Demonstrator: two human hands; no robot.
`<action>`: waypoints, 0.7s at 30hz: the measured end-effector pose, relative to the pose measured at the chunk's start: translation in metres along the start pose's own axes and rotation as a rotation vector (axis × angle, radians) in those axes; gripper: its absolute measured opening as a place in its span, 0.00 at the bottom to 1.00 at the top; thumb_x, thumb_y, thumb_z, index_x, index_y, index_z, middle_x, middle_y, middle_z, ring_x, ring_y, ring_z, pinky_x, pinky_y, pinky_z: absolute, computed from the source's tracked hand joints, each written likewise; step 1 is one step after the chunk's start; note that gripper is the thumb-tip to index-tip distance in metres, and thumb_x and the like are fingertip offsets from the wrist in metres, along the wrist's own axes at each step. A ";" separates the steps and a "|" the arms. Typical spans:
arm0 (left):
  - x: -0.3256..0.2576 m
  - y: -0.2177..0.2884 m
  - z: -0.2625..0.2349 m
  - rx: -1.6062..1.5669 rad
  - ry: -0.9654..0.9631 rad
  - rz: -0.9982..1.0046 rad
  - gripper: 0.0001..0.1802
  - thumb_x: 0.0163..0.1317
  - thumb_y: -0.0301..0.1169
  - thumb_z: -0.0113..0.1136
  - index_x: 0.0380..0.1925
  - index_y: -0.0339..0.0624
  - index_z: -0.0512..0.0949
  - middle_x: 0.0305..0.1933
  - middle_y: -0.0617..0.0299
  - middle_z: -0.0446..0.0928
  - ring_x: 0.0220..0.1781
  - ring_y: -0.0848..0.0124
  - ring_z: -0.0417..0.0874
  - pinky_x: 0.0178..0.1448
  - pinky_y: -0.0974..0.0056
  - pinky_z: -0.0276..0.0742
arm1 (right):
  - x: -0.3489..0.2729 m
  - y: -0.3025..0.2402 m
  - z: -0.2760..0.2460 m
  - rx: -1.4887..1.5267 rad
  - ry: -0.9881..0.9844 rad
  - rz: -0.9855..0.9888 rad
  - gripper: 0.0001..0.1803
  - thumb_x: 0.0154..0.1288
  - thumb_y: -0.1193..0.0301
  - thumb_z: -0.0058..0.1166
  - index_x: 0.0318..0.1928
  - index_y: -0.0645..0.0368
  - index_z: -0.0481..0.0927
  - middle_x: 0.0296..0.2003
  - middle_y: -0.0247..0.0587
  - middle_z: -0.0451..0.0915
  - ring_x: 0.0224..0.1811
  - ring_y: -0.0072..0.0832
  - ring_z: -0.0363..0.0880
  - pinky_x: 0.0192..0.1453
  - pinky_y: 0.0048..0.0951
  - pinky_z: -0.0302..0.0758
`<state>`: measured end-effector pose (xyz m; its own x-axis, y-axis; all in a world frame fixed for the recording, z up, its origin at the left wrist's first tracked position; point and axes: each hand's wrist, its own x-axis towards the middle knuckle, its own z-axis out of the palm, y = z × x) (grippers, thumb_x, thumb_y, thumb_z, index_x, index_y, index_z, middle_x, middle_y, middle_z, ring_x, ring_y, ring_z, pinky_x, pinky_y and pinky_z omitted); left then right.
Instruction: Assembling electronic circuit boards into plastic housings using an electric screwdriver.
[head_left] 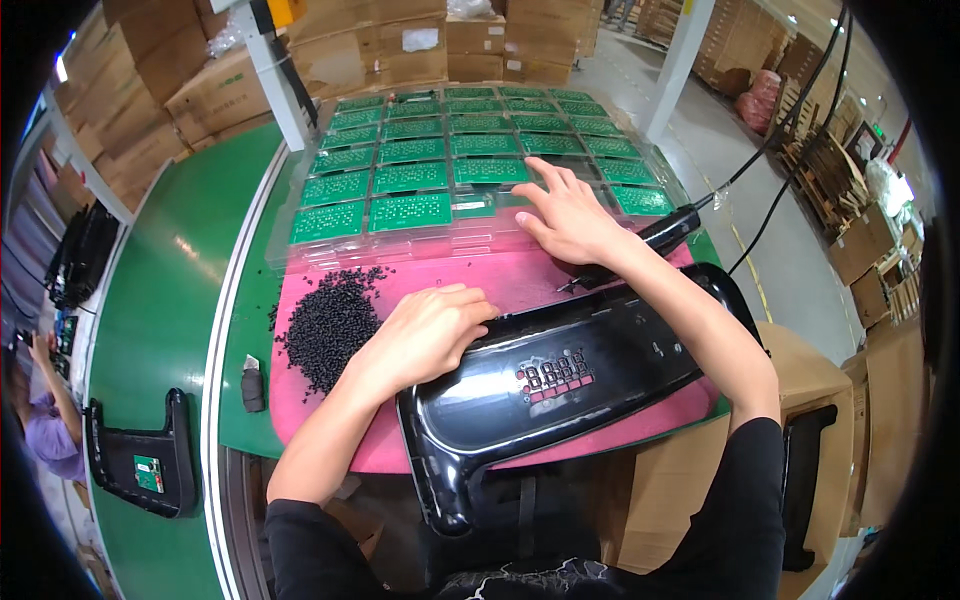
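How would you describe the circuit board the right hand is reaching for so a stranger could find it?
Start at the clear plastic tray of green rectangular circuit boards beyond the pink mat. On its near right side, the right hand lies spread. The green board at its fingertips is the only one being touched.

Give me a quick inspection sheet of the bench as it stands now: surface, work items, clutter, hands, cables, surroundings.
Surface: pink mat on a green bench.
Job's things: glossy black plastic housing on the mat; clear tray of green circuit boards behind it.
Clutter: heap of small black pellets; small black part at the mat's left edge.
Hands: left hand rests on the housing's left end; right hand lies open on the tray.
Cables: two black cables run off to the right; black handheld tool beside the right wrist.
Surroundings: cardboard boxes behind; another black housing on the left.
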<state>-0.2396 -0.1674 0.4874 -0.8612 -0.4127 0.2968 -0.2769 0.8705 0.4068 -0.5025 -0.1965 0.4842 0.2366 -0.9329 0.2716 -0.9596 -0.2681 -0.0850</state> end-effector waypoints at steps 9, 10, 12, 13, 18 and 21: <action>-0.004 -0.010 -0.014 0.069 -0.010 -0.107 0.09 0.56 0.27 0.61 0.37 0.36 0.82 0.39 0.53 0.81 0.45 0.53 0.82 0.49 0.51 0.78 | 0.037 -0.011 0.023 0.030 -0.041 -0.072 0.27 0.74 0.54 0.41 0.62 0.62 0.71 0.71 0.49 0.60 0.74 0.46 0.54 0.75 0.54 0.50; -0.005 -0.007 -0.015 0.070 -0.020 -0.124 0.09 0.56 0.27 0.62 0.37 0.36 0.81 0.38 0.53 0.81 0.44 0.54 0.82 0.48 0.53 0.78 | 0.038 -0.011 0.024 0.036 -0.040 -0.074 0.27 0.74 0.54 0.41 0.62 0.62 0.71 0.71 0.49 0.60 0.74 0.46 0.54 0.75 0.54 0.50; -0.005 0.001 -0.019 0.077 -0.037 -0.145 0.10 0.55 0.28 0.63 0.37 0.36 0.81 0.37 0.53 0.80 0.43 0.54 0.82 0.48 0.54 0.78 | 0.037 -0.012 0.027 0.029 -0.048 -0.031 0.30 0.75 0.52 0.39 0.61 0.67 0.70 0.71 0.50 0.60 0.74 0.44 0.55 0.75 0.54 0.50; -0.003 -0.002 -0.019 0.037 -0.041 -0.156 0.10 0.56 0.29 0.64 0.37 0.36 0.81 0.37 0.53 0.80 0.43 0.55 0.82 0.48 0.54 0.77 | 0.037 -0.014 0.030 0.014 0.040 -0.051 0.30 0.74 0.53 0.39 0.61 0.68 0.69 0.70 0.49 0.63 0.73 0.43 0.57 0.74 0.54 0.52; -0.003 -0.011 -0.018 0.087 0.367 -0.034 0.25 0.51 0.29 0.71 0.51 0.41 0.77 0.52 0.52 0.76 0.58 0.53 0.76 0.61 0.55 0.74 | 0.015 -0.020 -0.014 0.078 0.562 -0.287 0.10 0.59 0.76 0.57 0.43 0.62 0.80 0.47 0.42 0.81 0.53 0.38 0.77 0.61 0.40 0.68; 0.001 0.001 -0.030 0.219 0.530 -0.023 0.45 0.41 0.22 0.75 0.63 0.43 0.69 0.64 0.53 0.67 0.61 0.51 0.73 0.64 0.53 0.73 | -0.016 -0.047 -0.049 0.437 0.457 -0.249 0.06 0.58 0.78 0.57 0.37 0.63 0.81 0.38 0.44 0.82 0.44 0.40 0.80 0.50 0.36 0.75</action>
<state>-0.2281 -0.1752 0.5144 -0.5381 -0.4612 0.7055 -0.4235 0.8716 0.2467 -0.4686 -0.1574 0.5313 0.2624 -0.6607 0.7032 -0.7123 -0.6243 -0.3208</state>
